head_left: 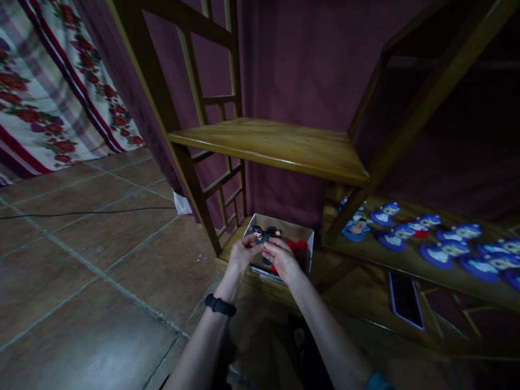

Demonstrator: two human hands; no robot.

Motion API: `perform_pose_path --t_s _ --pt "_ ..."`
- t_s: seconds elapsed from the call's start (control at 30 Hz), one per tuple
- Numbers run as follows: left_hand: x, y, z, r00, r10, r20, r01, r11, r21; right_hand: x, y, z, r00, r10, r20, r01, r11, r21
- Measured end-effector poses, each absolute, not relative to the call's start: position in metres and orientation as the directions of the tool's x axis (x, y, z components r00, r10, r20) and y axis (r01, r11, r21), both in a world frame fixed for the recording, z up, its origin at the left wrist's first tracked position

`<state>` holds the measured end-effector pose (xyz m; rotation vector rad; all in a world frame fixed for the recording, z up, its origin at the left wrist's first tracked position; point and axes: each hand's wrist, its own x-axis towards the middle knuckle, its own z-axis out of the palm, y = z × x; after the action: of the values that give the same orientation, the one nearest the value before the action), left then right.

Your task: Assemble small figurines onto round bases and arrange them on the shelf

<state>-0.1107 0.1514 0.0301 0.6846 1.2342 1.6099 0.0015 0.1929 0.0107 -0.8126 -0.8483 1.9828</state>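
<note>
Both my hands meet over a white cardboard box [312, 250] on the lowest shelf. A small dark figurine [260, 234] with a black base is held between them. My left hand [242, 252] has its fingers closed on the figurine's left side. From the right, my right hand [282, 259] pinches the base's edge. Inside the box lie red figurine pieces [301, 245] and another dark figurine [275, 232], partly hidden behind my hands. A black band is on my left wrist.
Above the box juts a wooden shelf board [268, 142]. Several blue-based figurines [444, 252] stand on the shelf at right, with a dark purple-rimmed tray [406, 300] below them. A black cable [89, 214] crosses the tiled floor at left.
</note>
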Motion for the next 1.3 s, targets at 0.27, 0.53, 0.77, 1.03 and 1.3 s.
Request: perform_pose_path --t_s 0.27,0.53,0.77,1.03,1.3 --pt "-0.119 0.148 0.029 -0.254 0.942 -0.218 -0.568 0.037 0.822 0.001 0.193 0.014 -0.408 0.888 -0.213 -0.442 -0.396 -0.805" --pt "-0.122 0.145 0.031 -0.165 0.956 -0.243 -0.661 0.076 0.747 0.003 0.192 0.015 -0.407 0.91 -0.081 -0.387 -0.253 -0.887" --pt "-0.122 0.146 0.031 -0.141 0.964 -0.226 -0.684 0.07 0.726 0.004 0.192 0.021 -0.427 0.903 -0.045 -0.373 -0.221 -0.901" --pt "-0.122 0.149 0.026 -0.142 0.97 -0.198 -0.683 0.049 0.729 0.004 0.194 0.022 -0.421 0.907 -0.005 -0.33 -0.158 -0.931" --pt "-0.122 0.149 0.025 -0.142 0.966 -0.214 -0.705 0.053 0.707 0.004 0.194 0.024 -0.389 0.921 -0.014 -0.306 -0.143 -0.941"
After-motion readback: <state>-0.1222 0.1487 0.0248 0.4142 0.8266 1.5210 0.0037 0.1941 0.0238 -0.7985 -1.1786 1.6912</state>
